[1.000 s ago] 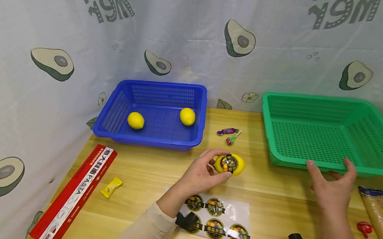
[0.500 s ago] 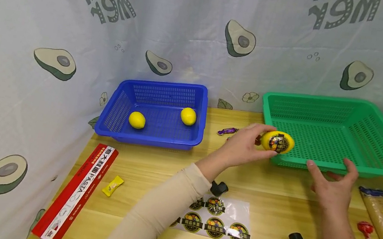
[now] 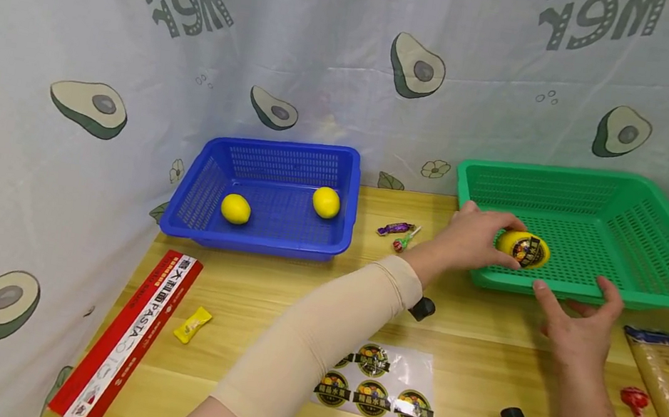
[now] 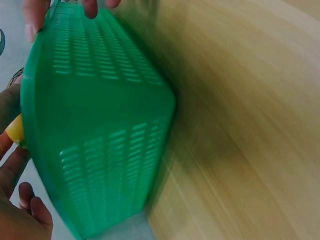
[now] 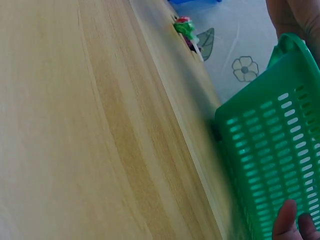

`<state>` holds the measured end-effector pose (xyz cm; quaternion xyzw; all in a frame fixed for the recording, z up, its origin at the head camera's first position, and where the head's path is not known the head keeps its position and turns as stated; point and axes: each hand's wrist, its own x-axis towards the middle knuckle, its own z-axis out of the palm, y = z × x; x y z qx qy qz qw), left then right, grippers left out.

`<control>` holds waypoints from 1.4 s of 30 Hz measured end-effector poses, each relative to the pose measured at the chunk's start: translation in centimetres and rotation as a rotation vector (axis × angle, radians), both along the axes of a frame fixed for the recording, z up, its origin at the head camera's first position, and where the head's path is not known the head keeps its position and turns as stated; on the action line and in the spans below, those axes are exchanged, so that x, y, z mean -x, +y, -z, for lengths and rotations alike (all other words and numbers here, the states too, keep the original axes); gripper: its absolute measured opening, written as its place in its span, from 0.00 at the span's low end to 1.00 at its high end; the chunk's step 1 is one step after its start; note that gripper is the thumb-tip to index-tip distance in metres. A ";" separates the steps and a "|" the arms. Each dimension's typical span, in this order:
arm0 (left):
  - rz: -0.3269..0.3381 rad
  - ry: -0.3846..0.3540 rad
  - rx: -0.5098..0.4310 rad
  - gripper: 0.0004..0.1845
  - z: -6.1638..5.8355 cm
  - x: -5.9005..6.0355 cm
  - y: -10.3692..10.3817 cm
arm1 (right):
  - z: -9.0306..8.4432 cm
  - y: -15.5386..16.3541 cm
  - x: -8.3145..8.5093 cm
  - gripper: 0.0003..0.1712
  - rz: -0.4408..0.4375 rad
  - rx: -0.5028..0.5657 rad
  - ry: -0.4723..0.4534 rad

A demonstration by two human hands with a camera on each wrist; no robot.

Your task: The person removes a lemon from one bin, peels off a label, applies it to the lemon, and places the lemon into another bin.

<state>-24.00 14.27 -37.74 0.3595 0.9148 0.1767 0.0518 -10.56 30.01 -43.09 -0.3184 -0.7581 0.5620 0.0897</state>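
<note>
A labelled lemon (image 3: 523,250) is held between the thumb and fingers of the left hand (image 3: 477,241), over the near left part of the green basket (image 3: 547,174); in the left wrist view it appears at about rim height, and contact with the basket floor cannot be made out. The thumb and a finger of the right hand (image 3: 580,333) are spread wide at the near rim, but whether the rim is gripped or only touched cannot be told. If the grasp were loosened at this height, the lemon would probably be dropped and, being rounded, rolled across the floor. Its dark label (image 3: 529,253) could be scuffed or lifted by the thumb beside it, or by a brush against the rim. The basket might be tilted or shifted if too much weight were put on its near edge by the right hand. The green-wrapped lollipop (image 3: 404,240) and purple candy (image 3: 395,229), lying just left of the left wrist, could be swept aside by a low return of the arm.
</note>
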 end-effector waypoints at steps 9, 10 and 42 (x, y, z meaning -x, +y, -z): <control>-0.091 -0.056 0.007 0.33 0.6 -0.4 0.4 | 0.0 0.0 -0.1 0.54 -0.005 -0.021 -0.011; -0.091 -0.066 0.001 0.33 0.7 -0.4 0.3 | 0.0 0.1 -0.1 0.54 -0.007 -0.024 -0.014; -0.267 -0.247 -0.436 0.28 -6.7 1.6 -22.6 | -1.1 -18.1 1.4 0.40 -0.570 -0.061 0.291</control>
